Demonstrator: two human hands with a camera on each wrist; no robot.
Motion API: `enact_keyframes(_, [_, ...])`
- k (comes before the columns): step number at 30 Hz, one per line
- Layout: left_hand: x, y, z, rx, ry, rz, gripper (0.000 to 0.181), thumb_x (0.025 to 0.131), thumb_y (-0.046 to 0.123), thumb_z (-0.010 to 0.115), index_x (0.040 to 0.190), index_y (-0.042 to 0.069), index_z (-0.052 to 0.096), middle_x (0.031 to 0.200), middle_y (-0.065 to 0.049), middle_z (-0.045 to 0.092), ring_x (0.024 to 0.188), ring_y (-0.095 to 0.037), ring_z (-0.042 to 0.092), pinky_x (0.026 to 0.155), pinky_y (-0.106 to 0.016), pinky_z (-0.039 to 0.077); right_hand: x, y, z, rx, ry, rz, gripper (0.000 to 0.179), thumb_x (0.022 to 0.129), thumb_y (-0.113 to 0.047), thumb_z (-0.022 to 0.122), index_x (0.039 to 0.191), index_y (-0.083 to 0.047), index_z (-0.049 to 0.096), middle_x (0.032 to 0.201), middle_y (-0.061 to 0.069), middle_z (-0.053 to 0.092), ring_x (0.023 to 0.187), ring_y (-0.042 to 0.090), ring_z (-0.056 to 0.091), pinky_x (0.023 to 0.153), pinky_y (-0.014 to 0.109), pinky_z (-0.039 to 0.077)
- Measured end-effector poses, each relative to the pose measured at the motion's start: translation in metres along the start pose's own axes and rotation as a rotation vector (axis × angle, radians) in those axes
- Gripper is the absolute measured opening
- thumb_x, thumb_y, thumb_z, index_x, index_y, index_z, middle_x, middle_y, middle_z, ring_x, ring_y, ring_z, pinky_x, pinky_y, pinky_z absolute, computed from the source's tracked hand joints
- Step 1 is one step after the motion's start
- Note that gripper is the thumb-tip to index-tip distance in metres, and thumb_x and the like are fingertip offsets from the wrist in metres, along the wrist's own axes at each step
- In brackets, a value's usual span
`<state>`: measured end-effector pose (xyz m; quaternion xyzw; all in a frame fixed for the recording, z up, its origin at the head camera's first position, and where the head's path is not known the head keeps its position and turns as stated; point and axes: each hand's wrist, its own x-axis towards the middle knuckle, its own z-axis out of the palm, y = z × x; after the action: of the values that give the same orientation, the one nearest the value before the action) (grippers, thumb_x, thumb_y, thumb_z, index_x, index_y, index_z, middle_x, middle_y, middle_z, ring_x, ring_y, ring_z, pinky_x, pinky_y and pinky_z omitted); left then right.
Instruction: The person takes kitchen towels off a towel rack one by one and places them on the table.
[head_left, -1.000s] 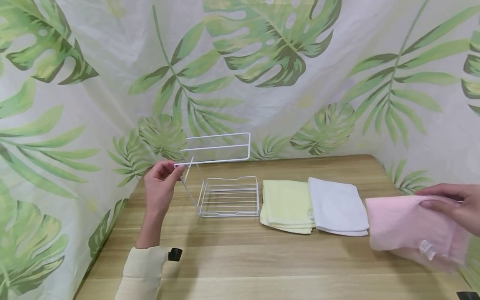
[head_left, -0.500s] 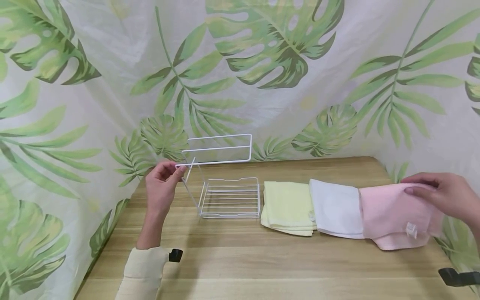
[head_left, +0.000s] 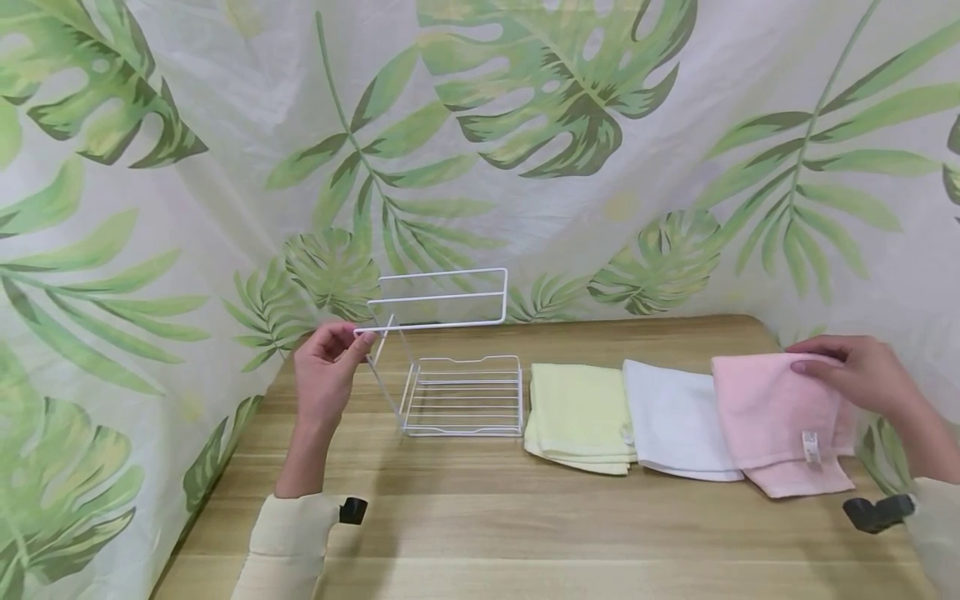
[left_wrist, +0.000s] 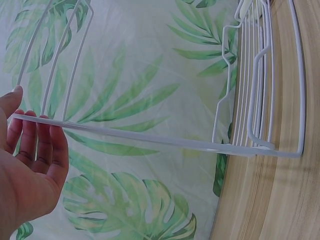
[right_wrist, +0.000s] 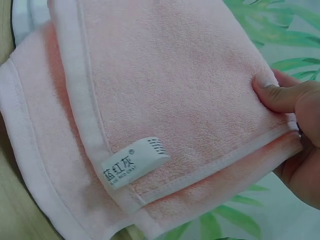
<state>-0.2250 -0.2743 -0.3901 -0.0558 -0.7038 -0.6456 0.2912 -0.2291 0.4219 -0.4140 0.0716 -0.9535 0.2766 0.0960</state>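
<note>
A white wire rack (head_left: 463,433) stands on the table, with an upper frame over a slatted base. My left hand (head_left: 326,367) pinches the rack's upper left corner between thumb and fingers; the left wrist view shows the fingertips on the wire (left_wrist: 150,137). At the right, my right hand (head_left: 862,371) grips the top edge of a folded pink towel (head_left: 772,408), thumb on the near face. A white label (right_wrist: 135,162) hangs from the towel. Its lower part reaches the table, beside a folded white towel (head_left: 678,421). A folded yellow towel (head_left: 577,412) lies between that and the rack.
The wooden table (head_left: 525,533) ends at a rounded far right corner. A leaf-print curtain (head_left: 540,208) hangs close behind and along both sides. Black wrist mounts (head_left: 352,510) stick out from the sleeves.
My right hand has brought the pink towel leftward and lowered it beside the white towel. My left hand keeps its hold on the rack, which has stayed in place.
</note>
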Motion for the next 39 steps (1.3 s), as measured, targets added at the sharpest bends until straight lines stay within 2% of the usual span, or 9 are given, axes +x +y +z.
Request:
enact_keyframes(5, [0.0, 0.001, 0.0, -0.005, -0.001, -0.002, 0.012, 0.093, -0.003, 0.081, 0.095, -0.001, 0.07, 0.078, 0.006, 0.068, 0.066, -0.005, 0.062, 0.061, -0.016, 0.061, 0.008, 0.014, 0.01, 0.011, 0.011, 0.003, 0.029, 0.099, -0.022, 0.079, 0.119, -0.001, 0.078, 0.113, 0.027, 0.077, 0.075, -0.006, 0.052, 0.059, 0.016, 0.043])
enact_keyframes(7, [0.0, 0.001, 0.0, -0.006, 0.0, -0.005, 0.012, 0.093, -0.003, 0.08, 0.095, 0.0, 0.07, 0.078, 0.006, 0.068, 0.066, -0.004, 0.062, 0.062, -0.017, 0.061, 0.011, 0.021, 0.014, 0.025, 0.007, 0.012, 0.031, 0.099, -0.023, 0.079, 0.12, 0.0, 0.077, 0.114, 0.026, 0.077, 0.078, -0.013, 0.051, 0.06, 0.015, 0.045])
enact_keyframes(12, [0.0, 0.001, 0.0, -0.001, -0.003, -0.01, 0.012, 0.093, -0.002, 0.081, 0.096, -0.003, 0.069, 0.078, 0.006, 0.068, 0.067, -0.004, 0.063, 0.062, -0.017, 0.062, 0.016, 0.033, 0.024, 0.063, -0.025, 0.068, 0.037, 0.101, -0.026, 0.077, 0.124, 0.003, 0.075, 0.125, 0.032, 0.072, 0.086, -0.024, 0.045, 0.063, 0.013, 0.048])
enact_keyframes(19, [0.001, 0.0, -0.002, -0.005, -0.015, -0.002, 0.015, 0.093, -0.002, 0.081, 0.098, -0.007, 0.068, 0.078, 0.006, 0.068, 0.067, -0.005, 0.063, 0.063, -0.017, 0.062, 0.018, 0.046, 0.042, 0.087, -0.021, 0.116, 0.041, 0.102, -0.029, 0.075, 0.127, 0.003, 0.073, 0.131, 0.037, 0.067, 0.085, -0.023, 0.043, 0.064, 0.014, 0.047])
enact_keyframes(28, [0.001, 0.001, -0.002, -0.009, -0.012, -0.009, 0.016, 0.093, -0.003, 0.081, 0.098, -0.009, 0.067, 0.077, 0.006, 0.067, 0.066, -0.005, 0.062, 0.062, -0.016, 0.061, 0.019, 0.057, 0.063, 0.09, 0.012, 0.104, 0.036, 0.1, -0.025, 0.078, 0.123, 0.002, 0.075, 0.125, 0.034, 0.072, 0.083, -0.018, 0.046, 0.063, 0.014, 0.045])
enact_keyframes(30, [0.001, 0.002, -0.001, -0.009, -0.013, -0.008, 0.016, 0.093, -0.003, 0.081, 0.098, -0.009, 0.067, 0.076, 0.006, 0.067, 0.065, -0.005, 0.062, 0.062, -0.016, 0.061, 0.017, 0.057, 0.067, 0.108, 0.001, 0.12, 0.036, 0.101, -0.026, 0.077, 0.123, 0.002, 0.074, 0.121, 0.03, 0.074, 0.082, -0.015, 0.047, 0.063, 0.015, 0.045])
enact_keyframes(35, [0.003, 0.001, 0.0, -0.009, -0.029, -0.004, 0.016, 0.093, -0.002, 0.081, 0.097, -0.008, 0.067, 0.076, 0.006, 0.067, 0.065, -0.006, 0.063, 0.062, -0.017, 0.061, 0.012, 0.058, 0.075, 0.143, 0.0, 0.169, 0.037, 0.101, -0.025, 0.077, 0.124, 0.004, 0.073, 0.104, 0.011, 0.079, 0.07, 0.001, 0.053, 0.052, 0.025, 0.046])
enact_keyframes(37, [0.003, 0.001, -0.001, -0.016, -0.027, -0.012, 0.016, 0.093, -0.002, 0.081, 0.096, -0.008, 0.067, 0.077, 0.006, 0.067, 0.066, -0.005, 0.063, 0.062, -0.016, 0.061, 0.011, 0.059, 0.078, 0.138, 0.009, 0.171, 0.037, 0.101, -0.024, 0.076, 0.123, 0.005, 0.073, 0.102, 0.016, 0.079, 0.068, 0.003, 0.053, 0.05, 0.026, 0.045])
enact_keyframes(39, [0.003, 0.0, -0.003, -0.017, -0.019, -0.019, 0.014, 0.093, -0.003, 0.08, 0.095, -0.006, 0.067, 0.077, 0.006, 0.068, 0.066, -0.004, 0.063, 0.062, -0.016, 0.061, 0.011, 0.059, 0.079, 0.124, 0.016, 0.164, 0.036, 0.102, -0.024, 0.075, 0.124, 0.005, 0.073, 0.11, 0.026, 0.078, 0.071, -0.002, 0.052, 0.053, 0.023, 0.045])
